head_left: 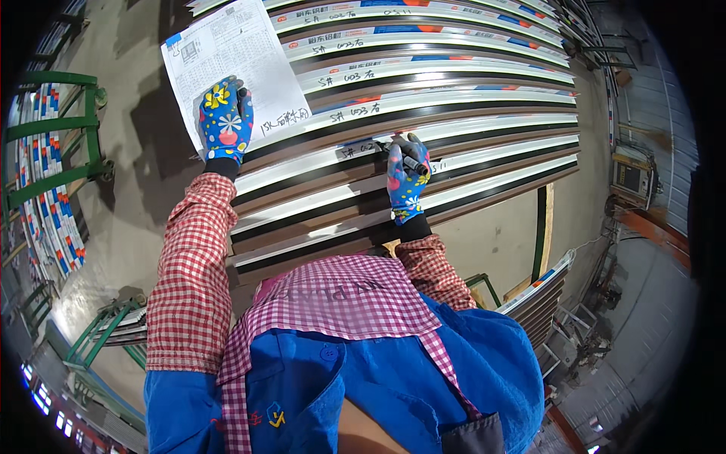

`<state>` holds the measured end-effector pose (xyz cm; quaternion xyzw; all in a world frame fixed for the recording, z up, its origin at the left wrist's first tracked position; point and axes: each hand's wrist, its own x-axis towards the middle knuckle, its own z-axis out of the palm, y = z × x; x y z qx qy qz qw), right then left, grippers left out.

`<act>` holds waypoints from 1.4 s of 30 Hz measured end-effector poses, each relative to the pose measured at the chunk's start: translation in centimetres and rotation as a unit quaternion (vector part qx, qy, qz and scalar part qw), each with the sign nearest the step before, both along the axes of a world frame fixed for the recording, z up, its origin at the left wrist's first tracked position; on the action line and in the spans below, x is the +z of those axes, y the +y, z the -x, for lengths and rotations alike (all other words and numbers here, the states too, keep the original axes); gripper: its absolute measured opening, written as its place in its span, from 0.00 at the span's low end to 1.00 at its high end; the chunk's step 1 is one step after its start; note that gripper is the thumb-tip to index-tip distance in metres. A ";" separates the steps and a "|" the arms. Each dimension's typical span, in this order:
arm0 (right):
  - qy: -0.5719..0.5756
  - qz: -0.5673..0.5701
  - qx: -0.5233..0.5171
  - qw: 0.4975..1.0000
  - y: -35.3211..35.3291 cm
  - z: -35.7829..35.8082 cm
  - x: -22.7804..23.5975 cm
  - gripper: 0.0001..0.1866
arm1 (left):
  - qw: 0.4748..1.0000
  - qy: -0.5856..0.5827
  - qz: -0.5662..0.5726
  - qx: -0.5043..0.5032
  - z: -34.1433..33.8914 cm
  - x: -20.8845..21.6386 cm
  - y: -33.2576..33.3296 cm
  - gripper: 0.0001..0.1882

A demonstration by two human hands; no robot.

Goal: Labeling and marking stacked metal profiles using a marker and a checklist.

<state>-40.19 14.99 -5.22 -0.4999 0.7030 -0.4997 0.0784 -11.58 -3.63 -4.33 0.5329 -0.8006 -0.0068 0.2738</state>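
Two hands in blue flowered gloves are held over a row of long profiles [484,100], laid side by side and faced with pale strips. At the left end of the row, a printed paper sheet [268,76] is spread partly over the strips and partly beyond them. It is covered near its lower left edge by the left hand [226,121], whose fingers are bent and laid on the paper; whether anything is pinched by them cannot be told. Over the nearer middle of the row, a black marker [414,165] is grasped in the curled fingers of the right hand [408,178]. Its tip is partly hidden, so contact with the strip cannot be confirmed. Several strips of the row are marked by hand in black. On the near side of the row, a pink checked apron [355,316] is worn over a blue jacket [484,363]. Well to the left of the row, wrapped lengths [49,181] are held by a green rack [57,125]. To the near right of the row, a smaller bundle of profiles [535,310] is stacked
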 end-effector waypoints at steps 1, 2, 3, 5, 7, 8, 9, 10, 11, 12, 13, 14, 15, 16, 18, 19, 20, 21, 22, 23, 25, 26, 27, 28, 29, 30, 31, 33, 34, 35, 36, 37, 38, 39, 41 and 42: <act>-0.007 -0.006 0.014 1.000 0.3 0.2 -0.3 0.10 | 1.000 -0.002 -0.002 0.001 0.0 0.0 0.1 0.11; -0.014 -0.011 0.027 0.999 0.4 0.2 -0.2 0.11 | 1.000 -0.004 -0.004 0.001 -0.1 0.1 0.1 0.11; -0.006 -0.010 0.026 1.000 0.4 0.1 0.0 0.12 | 1.000 -0.004 -0.004 0.001 -0.1 0.0 0.1 0.11; 0.006 -0.010 0.010 1.000 0.5 0.2 -0.3 0.10 | 1.000 -0.001 -0.003 0.004 0.0 0.0 0.1 0.11; 0.019 -0.010 -0.008 1.000 0.7 0.5 -0.9 0.08 | 1.000 0.003 -0.005 0.000 0.0 0.0 0.0 0.11; -0.006 -0.010 0.000 1.000 0.7 0.6 -1.0 0.09 | 1.000 0.007 -0.007 -0.001 0.0 0.1 0.1 0.11; -0.030 -0.010 0.008 0.999 0.7 0.7 -1.1 0.09 | 1.000 0.007 -0.008 -0.002 0.0 0.1 0.1 0.11; -0.030 -0.010 0.007 0.999 0.7 0.7 -1.3 0.09 | 1.000 0.009 -0.020 0.000 0.0 0.1 0.1 0.11; -0.049 0.000 -0.011 0.999 0.5 0.5 -1.0 0.10 | 0.999 0.011 -0.032 0.004 -0.1 0.2 0.1 0.11; -0.068 0.011 -0.028 0.997 0.3 0.3 -0.7 0.10 | 0.999 0.011 -0.033 0.004 -0.1 0.1 0.2 0.11; 0.036 -0.024 0.017 0.999 0.3 1.1 -0.3 0.10 | 1.000 0.015 -0.024 0.002 -0.1 0.0 0.2 0.11; 0.036 -0.024 0.016 0.999 0.3 1.2 -0.3 0.10 | 1.000 0.019 -0.016 -0.001 -0.1 0.0 0.1 0.11; 0.037 -0.020 -0.014 0.999 0.2 1.3 -0.4 0.10 | 1.000 0.020 -0.016 -0.002 0.0 0.0 0.1 0.11; 0.038 -0.016 -0.044 0.998 0.1 1.4 -0.6 0.10 | 1.000 0.017 -0.024 0.001 0.0 0.0 0.1 0.11; 0.026 -0.016 -0.047 0.998 0.1 1.5 -0.5 0.09 | 0.999 0.014 -0.033 0.005 -0.1 0.0 0.2 0.10; 0.037 -0.023 -0.026 0.999 0.1 1.6 -0.4 0.09 | 1.000 0.020 -0.020 -0.001 -0.1 -0.1 0.1 0.10; 0.048 -0.030 -0.005 0.998 0.1 1.7 -0.2 0.09 | 1.000 0.025 -0.007 -0.008 -0.1 -0.1 0.1 0.10; 0.046 -0.018 0.005 0.999 0.2 2.0 -0.6 0.09 | 1.000 0.025 -0.007 -0.008 -0.2 -0.1 0.1 0.10; 0.046 -0.018 0.005 0.999 0.4 2.0 -0.9 0.09 | 1.000 0.020 -0.006 -0.008 -0.2 -0.1 0.1 0.10; -0.022 -0.005 0.008 1.000 0.5 1.8 -1.0 0.10 | 1.000 0.014 -0.004 -0.007 -0.1 -0.1 0.1 0.10; -0.165 0.021 -0.013 0.986 0.5 1.4 -1.4 0.12 | 1.000 0.016 -0.010 -0.005 -0.1 -0.2 0.0 0.10; -0.165 0.020 -0.013 0.986 0.5 1.4 -1.4 0.12 | 1.000 0.016 -0.016 -0.002 -0.1 -0.1 0.0 0.10; -0.176 0.012 -0.025 0.984 0.4 1.4 -1.4 0.12 | 1.000 0.015 -0.016 -0.002 -0.2 -0.2 0.1 0.10; -0.187 0.004 -0.036 0.982 0.4 1.4 -1.4 0.11 | 1.000 0.007 -0.005 -0.003 -0.2 -0.3 0.1 0.10; -0.187 0.005 -0.037 0.982 0.5 1.6 -1.5 0.11 | 1.000 -0.001 0.005 -0.005 -0.1 -0.3 0.0 0.10; -0.156 0.010 -0.023 0.987 0.6 1.9 -1.7 0.11 | 1.000 0.000 0.006 -0.005 -0.1 -0.3 0.0 0.10; -0.125 0.016 -0.008 0.992 0.6 2.1 -1.8 0.10 | 1.000 0.001 0.005 -0.006 -0.1 -0.3 -0.1 0.10; -0.114 0.018 -0.028 0.993 0.2 1.7 -1.6 0.09 | 1.000 0.002 0.002 -0.005 -0.1 -0.2 0.1 0.10; -0.103 0.022 -0.048 0.993 0.1 1.6 -1.4 0.09 | 1.000 0.002 0.002 -0.004 -0.1 -0.2 0.1 0.10; -0.100 0.019 -0.036 0.994 0.2 1.8 -1.4 0.08 | 1.000 0.002 0.002 -0.004 -0.1 -0.2 0.0 0.11; -0.099 0.019 -0.036 0.994 0.3 2.0 -1.3 0.08 | 1.000 0.002 0.002 -0.004 -0.1 -0.1 0.0 0.11; -0.096 0.013 -0.020 0.995 0.4 2.2 -1.3 0.07 | 1.000 0.000 0.001 -0.003 -0.1 -0.1 0.0 0.11; -0.092 0.007 -0.004 0.996 0.5 2.2 -1.2 0.06 | 1.000 -0.002 -0.001 -0.001 -0.1 -0.1 0.1 0.11; -0.092 0.006 -0.003 0.996 0.8 2.2 -1.1 0.06 | 1.000 -0.002 -0.002 -0.001 -0.1 -0.2 0.2 0.11; -0.210 0.010 -0.025 0.977 1.3 1.7 -0.5 0.08 | 1.000 0.009 -0.015 0.002 -0.3 -0.4 0.1 0.11; -0.268 0.011 -0.035 0.963 1.6 1.1 0.3 0.09 | 1.000 0.009 -0.016 0.003 -0.3 -0.5 0.1 0.11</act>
